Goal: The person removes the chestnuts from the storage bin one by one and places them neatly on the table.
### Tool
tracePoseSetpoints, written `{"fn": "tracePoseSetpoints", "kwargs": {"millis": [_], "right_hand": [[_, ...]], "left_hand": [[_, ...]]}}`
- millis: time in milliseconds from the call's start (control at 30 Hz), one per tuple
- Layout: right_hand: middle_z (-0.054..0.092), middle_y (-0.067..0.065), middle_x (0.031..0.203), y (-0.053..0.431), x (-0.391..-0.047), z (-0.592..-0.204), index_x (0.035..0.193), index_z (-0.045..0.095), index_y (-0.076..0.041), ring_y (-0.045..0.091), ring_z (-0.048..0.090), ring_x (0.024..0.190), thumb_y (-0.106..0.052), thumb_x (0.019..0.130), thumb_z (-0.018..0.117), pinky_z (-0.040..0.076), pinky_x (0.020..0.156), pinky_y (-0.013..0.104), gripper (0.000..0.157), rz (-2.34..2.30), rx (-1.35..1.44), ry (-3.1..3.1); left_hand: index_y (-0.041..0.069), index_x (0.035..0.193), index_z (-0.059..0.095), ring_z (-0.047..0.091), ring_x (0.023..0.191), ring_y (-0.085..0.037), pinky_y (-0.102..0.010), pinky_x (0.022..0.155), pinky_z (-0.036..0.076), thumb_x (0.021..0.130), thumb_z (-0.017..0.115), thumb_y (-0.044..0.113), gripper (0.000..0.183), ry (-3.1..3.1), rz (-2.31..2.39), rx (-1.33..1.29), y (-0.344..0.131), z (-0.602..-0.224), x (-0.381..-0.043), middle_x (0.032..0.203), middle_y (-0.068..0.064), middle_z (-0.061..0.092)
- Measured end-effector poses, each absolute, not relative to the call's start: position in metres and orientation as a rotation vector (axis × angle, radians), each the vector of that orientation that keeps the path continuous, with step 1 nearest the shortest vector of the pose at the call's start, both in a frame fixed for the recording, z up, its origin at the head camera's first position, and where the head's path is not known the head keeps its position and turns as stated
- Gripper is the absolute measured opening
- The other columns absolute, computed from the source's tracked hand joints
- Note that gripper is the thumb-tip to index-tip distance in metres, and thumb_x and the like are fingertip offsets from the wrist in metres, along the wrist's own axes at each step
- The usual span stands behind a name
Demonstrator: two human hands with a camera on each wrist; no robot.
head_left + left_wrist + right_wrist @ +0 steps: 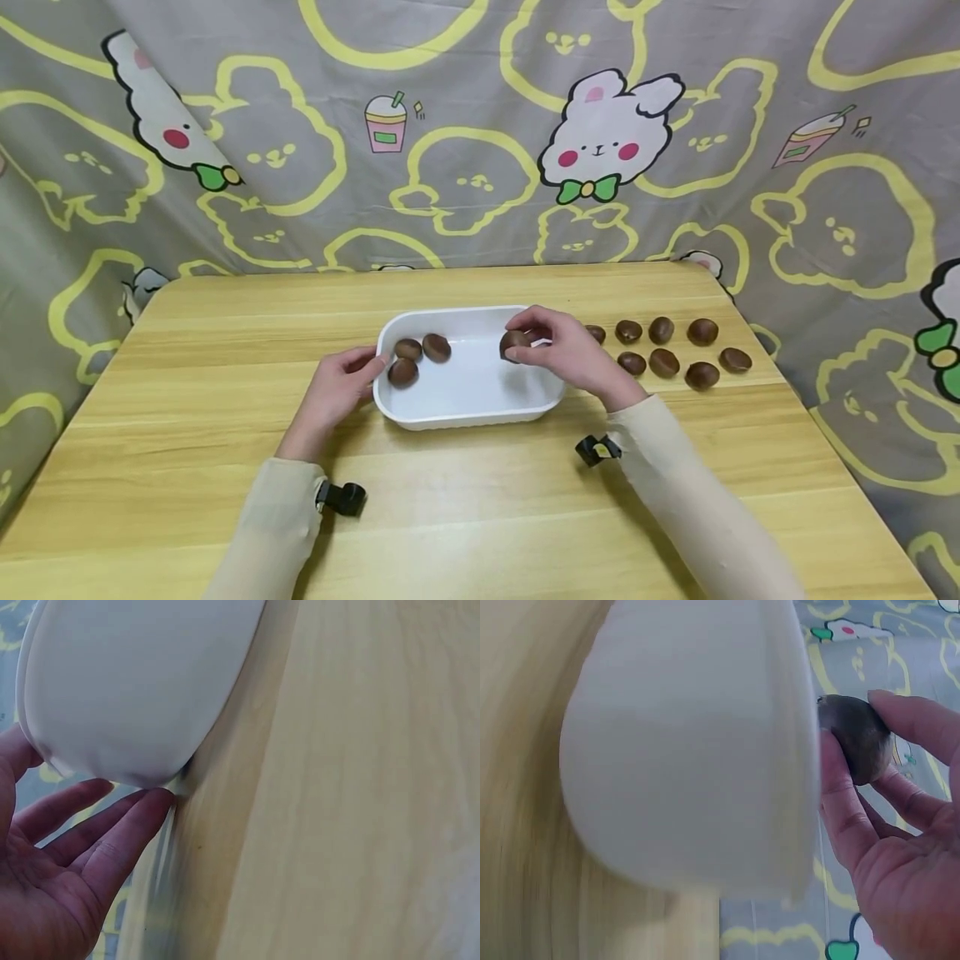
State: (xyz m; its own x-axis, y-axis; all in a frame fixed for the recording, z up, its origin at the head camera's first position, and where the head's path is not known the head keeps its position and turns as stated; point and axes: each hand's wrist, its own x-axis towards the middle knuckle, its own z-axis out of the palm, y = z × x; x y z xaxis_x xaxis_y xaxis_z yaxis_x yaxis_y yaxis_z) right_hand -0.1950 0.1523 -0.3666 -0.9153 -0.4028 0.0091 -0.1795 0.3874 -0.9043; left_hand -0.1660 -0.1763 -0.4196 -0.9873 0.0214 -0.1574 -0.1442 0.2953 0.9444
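Cartoon-print cloth [465, 92] behind wooden table [480, 508]

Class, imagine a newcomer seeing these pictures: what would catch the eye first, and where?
Probably the cartoon-printed curtain behind the table. Next, the white dish in the middle, with three brown nuts at its left end and another nut pinched over its right side by the right grip.

Looks to me like a curtained filming nook: cartoon-print cloth [465, 92] from ten to two o'clock, wood-grain table [480, 517], wrist cameras [349, 500] at seven and five.
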Motion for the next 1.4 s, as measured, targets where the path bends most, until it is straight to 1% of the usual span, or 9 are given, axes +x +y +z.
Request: {"fn": "tracePoseSetpoints", "kwargs": {"millis": [333,533,667,800,1000,1100,1167,1267,1400], "right_hand": [[0.063,0.012,0.108,0.177,-0.195,-0.365,0.116,0.064,-0.004,0.026,0.060,0.098,-0.017,0.086,0.078,0.050,0.082,0.037,0.035,-1.519,-0.483,2.482],[0.064,0.011,0.109,0.191,-0.197,-0.361,0.118,0.063,-0.003,0.025,0.061,0.096,-0.018,0.087,0.077,0.050,0.081,0.036,0.037,-1.465,-0.468,2.541],[0.063,0.010,0.113,0.201,-0.196,-0.360,0.121,0.061,-0.004,0.025,0.060,0.102,-0.020,0.090,0.074,0.050,0.086,0.038,0.037,-1.439,-0.420,2.580],[0.062,0.011,0.116,0.211,-0.193,-0.361,0.125,0.059,-0.003,0.025,0.058,0.105,-0.020,0.092,0.072,0.048,0.090,0.041,0.039,-1.416,-0.353,2.618],[0.061,0.010,0.118,0.227,-0.181,-0.362,0.124,0.060,-0.007,0.027,0.055,0.110,-0.023,0.092,0.072,0.044,0.091,0.042,0.037,-1.386,-0.249,2.662],[0.060,0.011,0.124,0.235,-0.173,-0.362,0.124,0.060,-0.007,0.028,0.054,0.114,-0.022,0.093,0.071,0.044,0.093,0.042,0.037,-1.383,-0.235,2.657],[0.059,0.012,0.126,0.239,-0.168,-0.364,0.124,0.061,-0.006,0.028,0.055,0.114,-0.021,0.092,0.071,0.044,0.093,0.041,0.037,-1.379,-0.228,2.656],[0.060,0.012,0.123,0.242,-0.162,-0.367,0.124,0.062,-0.006,0.027,0.057,0.110,-0.020,0.091,0.073,0.045,0.091,0.039,0.038,-1.361,-0.213,2.663],[0.063,0.012,0.117,0.246,-0.153,-0.375,0.121,0.064,-0.005,0.028,0.057,0.107,-0.017,0.089,0.075,0.046,0.091,0.041,0.037,-1.294,-0.213,2.696]], "left_hand": [[-0.003,0.132,0.059,0.059,0.109,-0.027,-0.023,0.081,0.055,0.098,0.062,0.032,0.049,2.440,1.741,-0.125,-0.176,-0.414,-0.163,0.127,-0.022,0.060],[-0.004,0.130,0.060,0.061,0.107,-0.026,-0.024,0.081,0.055,0.098,0.063,0.029,0.047,2.439,1.768,-0.141,-0.175,-0.414,-0.163,0.124,-0.022,0.062],[-0.005,0.129,0.060,0.062,0.106,-0.027,-0.024,0.081,0.056,0.097,0.063,0.026,0.045,2.437,1.789,-0.136,-0.173,-0.415,-0.163,0.122,-0.023,0.062],[-0.005,0.129,0.061,0.062,0.107,-0.028,-0.024,0.081,0.055,0.098,0.063,0.025,0.043,2.446,1.794,-0.130,-0.172,-0.414,-0.162,0.122,-0.023,0.063],[-0.004,0.128,0.062,0.061,0.109,-0.028,-0.024,0.083,0.055,0.097,0.064,0.025,0.042,2.475,1.767,-0.143,-0.172,-0.412,-0.163,0.122,-0.022,0.063],[-0.004,0.129,0.061,0.060,0.110,-0.027,-0.024,0.083,0.054,0.097,0.064,0.025,0.042,2.476,1.764,-0.151,-0.172,-0.412,-0.164,0.123,-0.022,0.063],[-0.004,0.129,0.061,0.060,0.111,-0.027,-0.023,0.084,0.054,0.097,0.064,0.025,0.043,2.476,1.769,-0.160,-0.172,-0.413,-0.164,0.124,-0.022,0.063],[-0.004,0.130,0.061,0.059,0.111,-0.027,-0.022,0.083,0.054,0.097,0.064,0.024,0.043,2.469,1.786,-0.180,-0.172,-0.413,-0.163,0.124,-0.022,0.062],[-0.004,0.130,0.061,0.059,0.110,-0.027,-0.022,0.082,0.054,0.097,0.064,0.024,0.043,2.464,1.795,-0.181,-0.171,-0.412,-0.163,0.124,-0.021,0.062]]}}
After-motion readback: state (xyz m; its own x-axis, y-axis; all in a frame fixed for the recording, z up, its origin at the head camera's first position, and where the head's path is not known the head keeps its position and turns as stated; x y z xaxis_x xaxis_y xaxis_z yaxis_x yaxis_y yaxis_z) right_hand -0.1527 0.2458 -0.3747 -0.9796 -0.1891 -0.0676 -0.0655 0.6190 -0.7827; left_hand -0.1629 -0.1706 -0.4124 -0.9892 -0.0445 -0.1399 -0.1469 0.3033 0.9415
